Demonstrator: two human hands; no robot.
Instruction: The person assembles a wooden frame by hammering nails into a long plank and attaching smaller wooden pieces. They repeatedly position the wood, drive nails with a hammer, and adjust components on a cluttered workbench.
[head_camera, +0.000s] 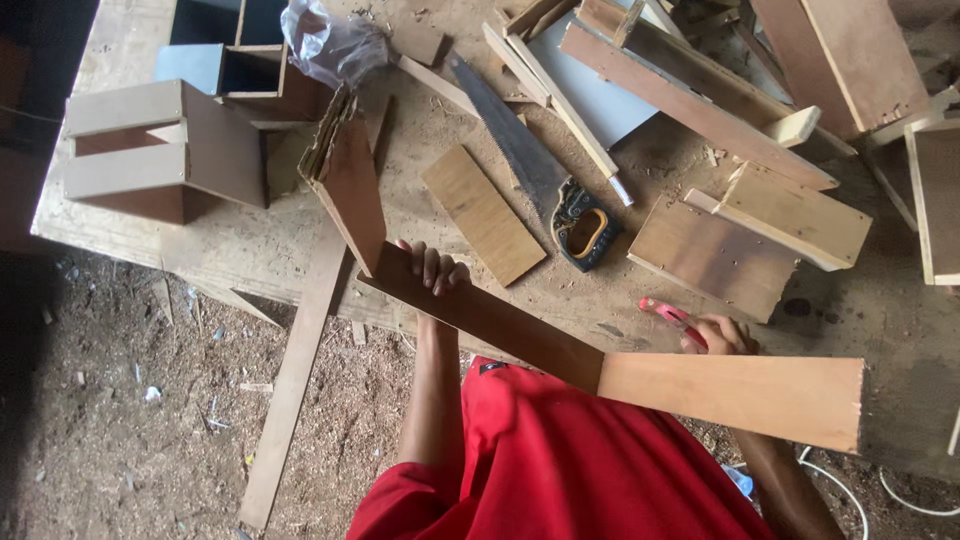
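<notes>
Sawdust-strewn wooden workbench (250, 250), offcuts scattered; dirt floor (120, 400) littered.

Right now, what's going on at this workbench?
A person in a red shirt holds a long board across the edge of the workbench. The left hand grips its dark end; the right hand, behind the paler end, holds a red tool. A handsaw, wood offcuts and small boxes lie on the bench.

crumpled clear plastic bag (330, 42), possibly packaging, top of workbench
</notes>
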